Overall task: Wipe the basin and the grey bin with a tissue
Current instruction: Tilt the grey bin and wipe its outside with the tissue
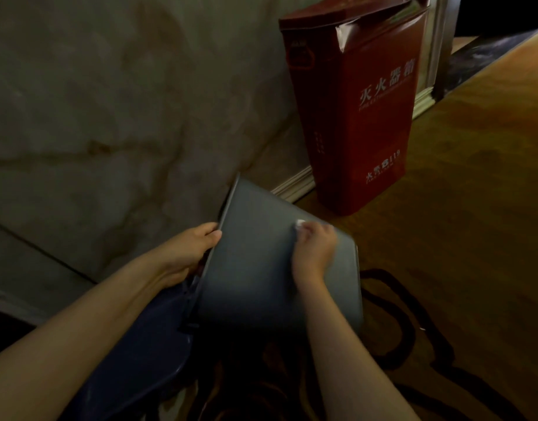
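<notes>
Grey bin between hands: left gripping rim, right clutching tissue against side.

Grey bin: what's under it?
Beneath the tipped grey bin lies a blue basin, partly covered; patterned carpet lies beyond. The contact between them is hidden.

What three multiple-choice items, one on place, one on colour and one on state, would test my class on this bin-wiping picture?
1. Where is the tissue?
A. On the carpet
B. Under the right hand, against the grey bin's side
C. In the basin

2. What colour is the box by the wall?
A. Dark red
B. Green
C. White

3. How is the bin?
A. Upright
B. Tipped on its side
C. Crushed

Key: 1 B, white shows at the fingertips; 2 A, red with white lettering; 3 B, the left hand holds its rim, which faces left.
</notes>
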The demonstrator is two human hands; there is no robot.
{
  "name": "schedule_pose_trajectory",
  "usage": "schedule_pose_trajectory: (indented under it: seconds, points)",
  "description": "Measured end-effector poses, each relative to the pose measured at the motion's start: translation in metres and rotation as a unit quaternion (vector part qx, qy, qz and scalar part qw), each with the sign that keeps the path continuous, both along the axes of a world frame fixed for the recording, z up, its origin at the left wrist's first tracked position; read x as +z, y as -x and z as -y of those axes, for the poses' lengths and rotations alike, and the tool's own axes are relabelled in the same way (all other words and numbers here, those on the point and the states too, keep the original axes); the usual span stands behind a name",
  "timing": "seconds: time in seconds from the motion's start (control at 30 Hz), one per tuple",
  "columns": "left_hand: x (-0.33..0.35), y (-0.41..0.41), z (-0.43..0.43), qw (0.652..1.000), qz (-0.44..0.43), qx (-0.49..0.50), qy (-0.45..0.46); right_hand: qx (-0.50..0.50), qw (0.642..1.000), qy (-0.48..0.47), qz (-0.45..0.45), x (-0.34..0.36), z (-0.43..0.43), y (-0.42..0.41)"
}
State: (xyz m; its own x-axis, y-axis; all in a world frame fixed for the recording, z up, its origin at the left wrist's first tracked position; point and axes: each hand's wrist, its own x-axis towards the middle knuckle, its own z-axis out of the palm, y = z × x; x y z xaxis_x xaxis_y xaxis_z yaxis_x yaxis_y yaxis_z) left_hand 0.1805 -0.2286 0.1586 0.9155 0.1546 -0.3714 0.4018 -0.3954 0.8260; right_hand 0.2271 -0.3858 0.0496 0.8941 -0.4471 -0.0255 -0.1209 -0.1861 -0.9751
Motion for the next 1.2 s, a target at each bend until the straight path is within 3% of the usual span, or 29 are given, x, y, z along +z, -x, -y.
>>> schedule_pose_trajectory:
  seconds: [0.17,0.3,0.5,0.63,0.93,1.2]
  points:
    - [0.004,0.006,-0.003,1.000,-0.022,0.006,0.003,-0.095,0.981,0.010,-0.168,-0.055,0.053,0.015]
    - [0.007,0.010,-0.009,0.998,-0.034,0.028,0.041,-0.122,0.972,-0.011,-0.202,-0.075,0.064,0.034]
    - [0.008,0.017,-0.022,0.995,-0.036,0.051,0.075,-0.114,0.985,-0.034,-0.129,-0.065,0.057,0.041]
    - [0.007,0.021,-0.026,0.996,-0.039,0.004,0.077,0.016,0.999,0.012,-0.024,-0.032,0.025,0.041]
    - [0.007,0.022,-0.026,0.987,-0.037,-0.002,0.159,0.144,0.965,0.091,0.200,0.031,-0.070,0.114]
    - [0.016,0.002,-0.025,0.995,-0.074,-0.059,-0.019,0.167,0.940,0.131,0.266,0.015,-0.072,0.150]
